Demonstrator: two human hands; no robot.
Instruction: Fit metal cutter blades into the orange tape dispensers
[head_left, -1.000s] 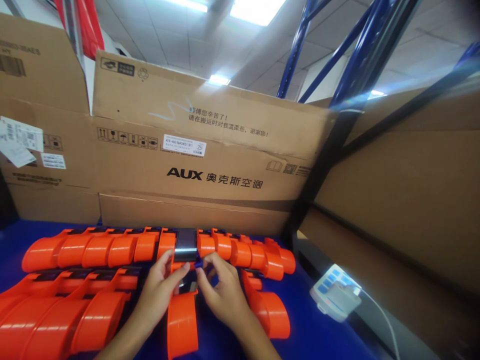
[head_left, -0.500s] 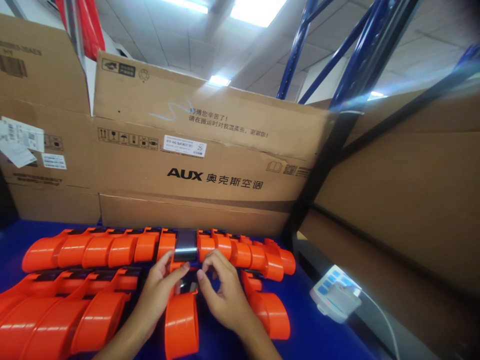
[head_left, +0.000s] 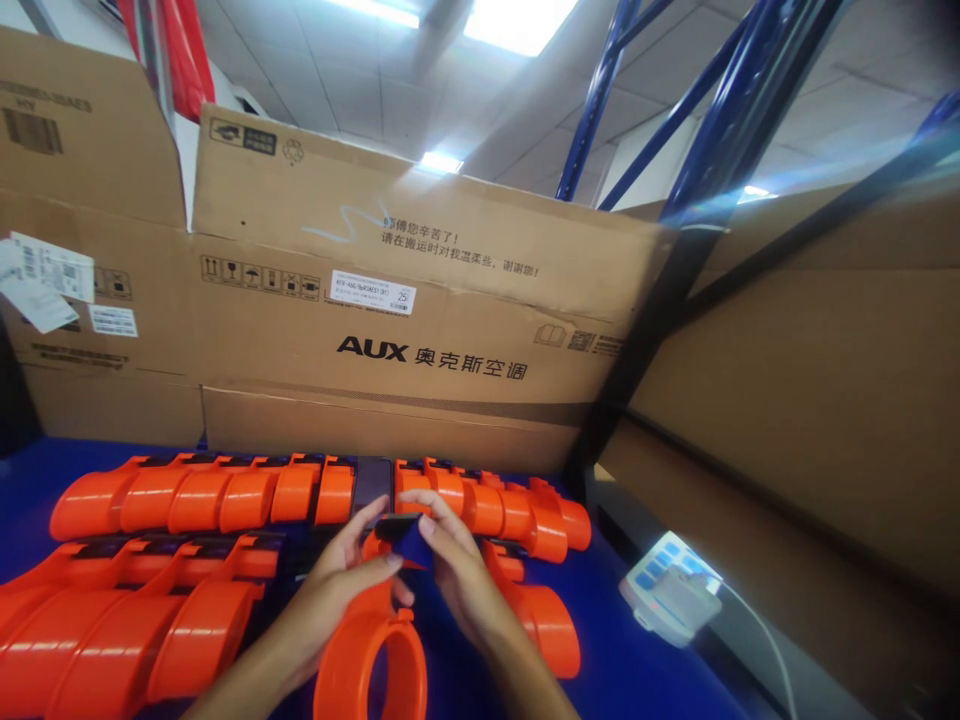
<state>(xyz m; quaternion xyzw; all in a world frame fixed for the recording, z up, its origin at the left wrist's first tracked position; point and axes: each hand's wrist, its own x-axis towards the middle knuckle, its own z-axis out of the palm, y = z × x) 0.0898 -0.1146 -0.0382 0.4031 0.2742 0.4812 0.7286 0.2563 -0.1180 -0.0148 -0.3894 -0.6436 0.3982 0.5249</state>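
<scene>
An orange tape dispenser (head_left: 330, 670) with a round open ring is held up before me, its ring toward me and its dark head at the top. My left hand (head_left: 352, 560) grips the dispenser by its neck, thumb on the near side. On the right of the head, my right hand (head_left: 457, 560) pinches a blue flap-like part (head_left: 412, 545) between thumb and fingers. A dark rectangular piece (head_left: 373, 485) lies just beyond my hands, amid the back row of orange dispensers (head_left: 247, 497).
More orange dispensers (head_left: 202, 640) line the front left, and another (head_left: 551, 630) lies to the right, all on a blue surface (head_left: 600, 640). A white device with a cable (head_left: 667, 590) sits farther right. Cardboard (head_left: 420, 420) walls the back; a dark rack post (head_left: 637, 370) rises at right.
The dispenser has been lifted and turned so its ring opening faces me. My left hand has closed on its neck. My right hand has come onto the blue part at the head.
</scene>
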